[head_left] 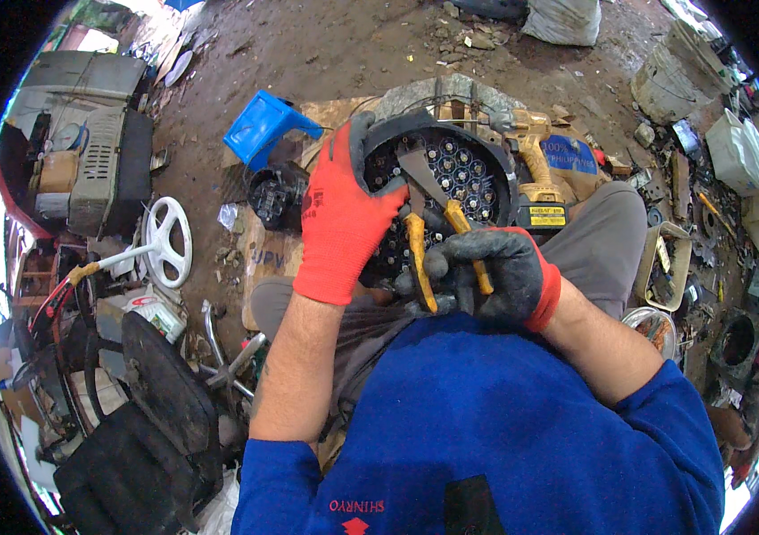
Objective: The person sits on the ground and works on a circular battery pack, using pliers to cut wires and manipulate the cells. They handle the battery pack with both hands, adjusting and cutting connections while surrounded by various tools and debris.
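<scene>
A round black housing (pixel 509 192) stands between my knees, with rows of silver-topped round pieces (pixel 464 174) inside it. My left hand (pixel 344 192), in a red glove with dark palm and fingers, grips its left rim, the thumb over the inner side. In my right hand (pixel 504 272), gloved alike, is a pair of pincers (pixel 429 178) with spread yellow handles. The fingers wrap round the handles, and the metal head reaches into the housing over the silver-topped pieces. Whether the jaws bite on anything I cannot make out.
A yellow and black cordless drill (pixel 536 165) lies right of the housing. To the left are a blue plastic stool (pixel 264 129) and a dark motor-like part (pixel 274 198). A tray of tools (pixel 663 267) sits at the right; a black chair (pixel 156 401) stands lower left.
</scene>
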A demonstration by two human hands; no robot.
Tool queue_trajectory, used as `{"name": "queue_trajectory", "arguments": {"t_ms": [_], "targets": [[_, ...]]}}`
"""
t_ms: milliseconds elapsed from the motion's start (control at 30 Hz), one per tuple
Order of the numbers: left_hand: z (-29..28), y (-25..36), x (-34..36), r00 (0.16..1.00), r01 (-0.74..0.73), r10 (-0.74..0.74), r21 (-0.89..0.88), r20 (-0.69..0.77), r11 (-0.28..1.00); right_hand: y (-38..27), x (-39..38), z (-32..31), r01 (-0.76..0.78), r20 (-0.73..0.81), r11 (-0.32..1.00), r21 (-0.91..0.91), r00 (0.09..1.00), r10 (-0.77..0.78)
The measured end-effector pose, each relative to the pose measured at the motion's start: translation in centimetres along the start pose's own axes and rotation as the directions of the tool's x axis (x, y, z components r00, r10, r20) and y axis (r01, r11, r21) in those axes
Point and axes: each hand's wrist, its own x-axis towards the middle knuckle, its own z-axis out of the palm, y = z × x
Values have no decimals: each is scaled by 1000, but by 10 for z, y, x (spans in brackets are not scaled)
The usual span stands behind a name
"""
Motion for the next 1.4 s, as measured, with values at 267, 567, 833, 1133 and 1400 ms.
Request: {"name": "queue_trajectory", "arguments": {"t_ms": [267, 567, 833, 1133, 1400], "targets": [[3, -5, -2, 1000, -5, 4, -33, -30, 999, 5, 5, -4, -34, -89, 999, -16, 996, 32], [1, -6, -1, 1000, 26, -26, -13, -1, 1000, 6, 7, 12, -27, 114, 999, 46, 993, 21], [1, -5, -1, 999, 33, -33, 1, 7, 999, 10, 11, -2, -44, 156, 997, 69, 987, 33], [0, -4, -2, 1000, 10, -11, 39, 24, 999, 16, 12, -3, -58, 187, 980, 192, 982, 21], [-1, -4, -5, 1000, -15, 14, 49, 26, 999, 5, -2, 0, -93, 49, 992, 86, 995, 89]]}}
